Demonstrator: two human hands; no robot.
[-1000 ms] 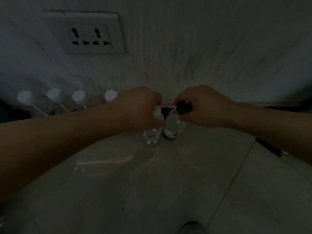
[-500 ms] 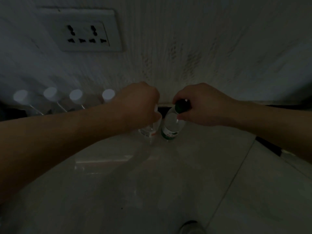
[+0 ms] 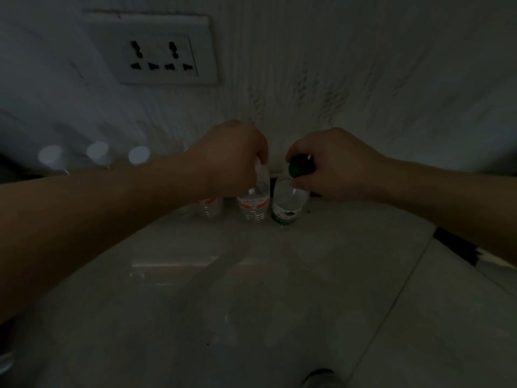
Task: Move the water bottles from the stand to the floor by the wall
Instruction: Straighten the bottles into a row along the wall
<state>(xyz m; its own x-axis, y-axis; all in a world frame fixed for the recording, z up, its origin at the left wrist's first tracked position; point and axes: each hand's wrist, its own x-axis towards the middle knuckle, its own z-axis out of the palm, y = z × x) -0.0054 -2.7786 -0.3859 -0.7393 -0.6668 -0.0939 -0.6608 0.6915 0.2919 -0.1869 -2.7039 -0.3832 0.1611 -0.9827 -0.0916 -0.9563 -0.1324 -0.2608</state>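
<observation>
By wall (image 3: 363,65), on floor (image 3: 251,289): left hand (image 3: 232,158) grips red-label bottle (image 3: 253,205), right hand (image 3: 335,163) pinches green-label bottle (image 3: 285,211) by cap (image 3: 300,168), likely for upright set-down.

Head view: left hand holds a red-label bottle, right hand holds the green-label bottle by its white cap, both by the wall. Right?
The cap is dark, not white; the head view shows it. Otherwise yes: left hand holds a red-label bottle, right hand holds the green-label bottle by that cap, both by the wall.
</observation>
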